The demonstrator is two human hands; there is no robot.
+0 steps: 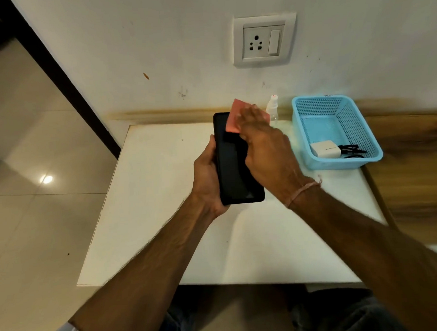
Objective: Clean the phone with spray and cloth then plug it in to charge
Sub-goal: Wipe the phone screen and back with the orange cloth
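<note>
A black phone (234,169) is held above the white table (164,206), screen up, its long side pointing away from me. My left hand (207,181) grips its left edge and underside. My right hand (264,147) presses a pink cloth (232,117) flat onto the top part of the screen; the fingers are blurred. A small clear spray bottle (272,109) with a white nozzle stands upright behind my right hand, near the wall. A white charger plug (324,149) and a black cable (352,151) lie inside the blue basket (311,115).
A white wall socket with a switch (264,40) is on the wall above the table. The blue basket stands at the table's back right corner. A wooden surface (415,167) lies to the right. Tiled floor is on the left.
</note>
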